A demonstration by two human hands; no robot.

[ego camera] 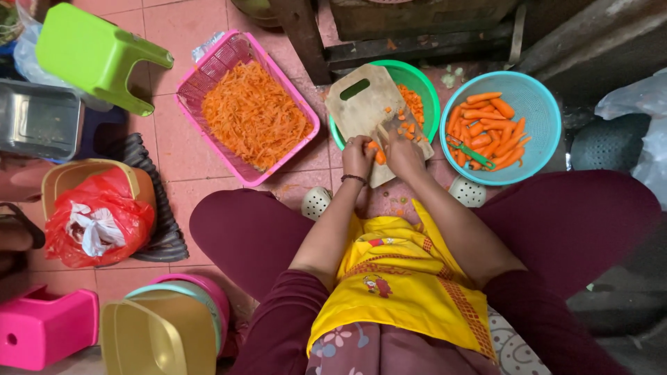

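Left hand (358,156) gripping a carrot piece (379,154) on the wooden cutting board (361,104), right hand (403,154) clenched around a knife (383,132) (blade barely visible), green bowl (424,87) beneath the board, blue bowl of peeled carrots (486,128) right of it

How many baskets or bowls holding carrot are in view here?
3: a pink basket of shredded carrot at left, a green bowl under the cutting board, and a blue bowl of whole carrots at right.
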